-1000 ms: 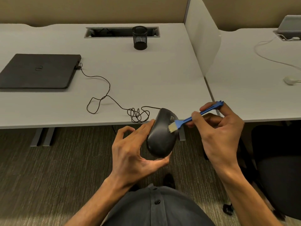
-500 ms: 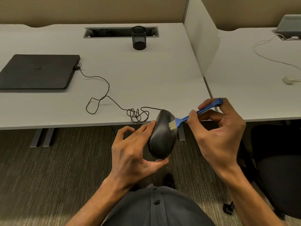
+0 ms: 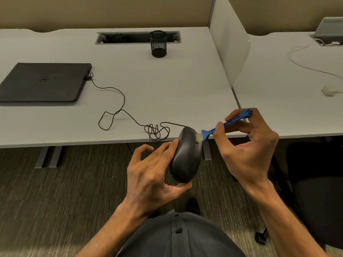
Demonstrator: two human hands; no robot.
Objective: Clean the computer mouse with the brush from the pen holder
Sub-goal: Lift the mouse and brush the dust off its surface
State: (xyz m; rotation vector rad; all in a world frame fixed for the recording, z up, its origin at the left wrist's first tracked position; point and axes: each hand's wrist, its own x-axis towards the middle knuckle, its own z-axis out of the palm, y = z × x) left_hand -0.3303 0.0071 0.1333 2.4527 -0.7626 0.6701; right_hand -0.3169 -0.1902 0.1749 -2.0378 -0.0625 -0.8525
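Observation:
A dark grey wired computer mouse (image 3: pixel 186 156) is held up in front of the desk edge, tilted onto its left side, gripped by my left hand (image 3: pixel 152 175) between thumb below and fingers on its left flank. My right hand (image 3: pixel 248 151) pinches a small blue brush (image 3: pixel 222 127) by its handle. The pale bristles touch the mouse's upper right edge near its front. The mouse's thin black cable (image 3: pixel 118 110) coils on the desk and runs to the laptop. The black mesh pen holder (image 3: pixel 158 43) stands at the back of the desk, upright.
A closed black laptop (image 3: pixel 42 82) lies at the left of the white desk (image 3: pixel 167 86). A white divider panel (image 3: pixel 228 43) separates a neighbouring desk with a white cable (image 3: pixel 304 65). A black office chair (image 3: pixel 319 191) stands lower right. Carpet lies below.
My left hand has rolled the mouse further onto its side. The brush has moved from the mouse's top surface up toward its upper right front edge.

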